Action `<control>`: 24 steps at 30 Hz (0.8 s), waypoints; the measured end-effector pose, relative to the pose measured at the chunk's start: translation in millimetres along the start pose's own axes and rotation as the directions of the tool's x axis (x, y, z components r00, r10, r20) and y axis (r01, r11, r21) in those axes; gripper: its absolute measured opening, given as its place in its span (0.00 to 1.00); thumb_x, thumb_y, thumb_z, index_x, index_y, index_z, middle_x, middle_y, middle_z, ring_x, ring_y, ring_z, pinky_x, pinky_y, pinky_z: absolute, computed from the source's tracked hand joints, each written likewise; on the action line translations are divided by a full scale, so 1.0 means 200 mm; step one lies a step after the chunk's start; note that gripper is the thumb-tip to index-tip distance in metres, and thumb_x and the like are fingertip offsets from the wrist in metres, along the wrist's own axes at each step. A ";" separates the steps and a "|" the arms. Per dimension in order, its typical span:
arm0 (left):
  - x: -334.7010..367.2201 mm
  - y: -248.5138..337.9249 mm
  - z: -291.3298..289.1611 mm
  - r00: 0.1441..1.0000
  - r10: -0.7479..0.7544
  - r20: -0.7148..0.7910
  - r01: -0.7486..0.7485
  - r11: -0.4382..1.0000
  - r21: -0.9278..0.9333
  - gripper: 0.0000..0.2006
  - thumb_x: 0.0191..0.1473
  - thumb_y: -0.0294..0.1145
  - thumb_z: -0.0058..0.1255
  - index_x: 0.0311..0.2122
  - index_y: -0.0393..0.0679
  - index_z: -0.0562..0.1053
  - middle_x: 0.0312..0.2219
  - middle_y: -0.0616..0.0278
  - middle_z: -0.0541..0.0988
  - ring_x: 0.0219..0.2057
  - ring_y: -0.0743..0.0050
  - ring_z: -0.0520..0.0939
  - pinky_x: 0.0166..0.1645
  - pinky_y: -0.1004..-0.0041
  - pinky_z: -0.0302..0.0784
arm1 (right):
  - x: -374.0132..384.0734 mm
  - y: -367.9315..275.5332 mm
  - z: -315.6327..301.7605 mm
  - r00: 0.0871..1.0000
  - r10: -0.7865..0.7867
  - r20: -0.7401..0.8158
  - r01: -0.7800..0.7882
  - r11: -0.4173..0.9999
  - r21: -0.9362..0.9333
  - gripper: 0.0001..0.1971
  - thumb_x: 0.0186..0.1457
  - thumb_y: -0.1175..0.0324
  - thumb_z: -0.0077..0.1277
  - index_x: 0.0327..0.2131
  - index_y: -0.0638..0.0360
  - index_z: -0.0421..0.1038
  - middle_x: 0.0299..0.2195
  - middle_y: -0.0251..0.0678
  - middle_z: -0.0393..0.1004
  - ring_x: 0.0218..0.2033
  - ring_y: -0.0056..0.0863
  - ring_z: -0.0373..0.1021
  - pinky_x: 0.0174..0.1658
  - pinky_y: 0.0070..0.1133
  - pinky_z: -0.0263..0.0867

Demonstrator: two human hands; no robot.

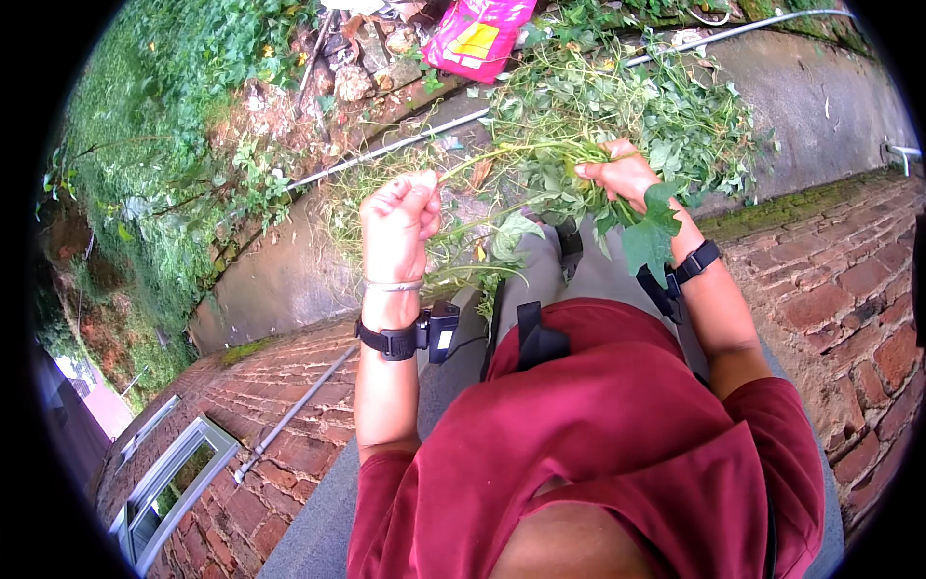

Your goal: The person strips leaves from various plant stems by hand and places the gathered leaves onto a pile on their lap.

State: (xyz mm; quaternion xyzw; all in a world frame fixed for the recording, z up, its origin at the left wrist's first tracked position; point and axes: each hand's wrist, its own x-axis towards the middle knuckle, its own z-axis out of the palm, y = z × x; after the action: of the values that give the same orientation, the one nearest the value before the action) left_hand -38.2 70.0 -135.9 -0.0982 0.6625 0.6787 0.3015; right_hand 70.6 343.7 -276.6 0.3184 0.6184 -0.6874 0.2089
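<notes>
My right hand (622, 176) is closed round a bunch of green leafy vine stems (564, 179), whose leaves hang down over my lap. One broad leaf (652, 234) droops beside my right wrist. A thin pale stem (490, 154) stretches from that bunch leftward to my left hand (405, 207), its fingers pinched together on the stem's end. Beyond both hands lies a large heap of cut vines and leaves (690, 116) on the concrete ground, with loose strands trailing to the left.
A bright pink bag (479, 37) lies past the heap, near stones (353, 82) and rubble. A grey pipe (386, 150) runs along the ground. Brick wall (839, 289) rises at both sides, with a window (174, 492) at lower left. Dense greenery (154, 145) covers the far left bank.
</notes>
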 end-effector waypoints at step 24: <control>0.20 -0.01 0.12 0.919 -0.093 0.382 0.232 0.913 -0.336 0.13 0.58 0.18 0.42 0.48 0.24 0.68 0.39 0.46 0.77 0.37 0.68 0.78 0.41 0.73 0.74 | -0.22 -0.32 0.15 0.878 -0.341 0.335 0.238 0.920 0.312 0.21 0.50 0.73 0.59 0.49 0.64 0.73 0.25 0.28 0.75 0.19 0.11 0.66 0.22 0.12 0.60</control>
State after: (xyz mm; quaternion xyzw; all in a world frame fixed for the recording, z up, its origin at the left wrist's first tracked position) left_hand -63.0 104.7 -157.0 -0.0841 0.4439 0.7709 0.4490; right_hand 51.6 318.9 -199.0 0.1059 0.5100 -0.8353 0.1758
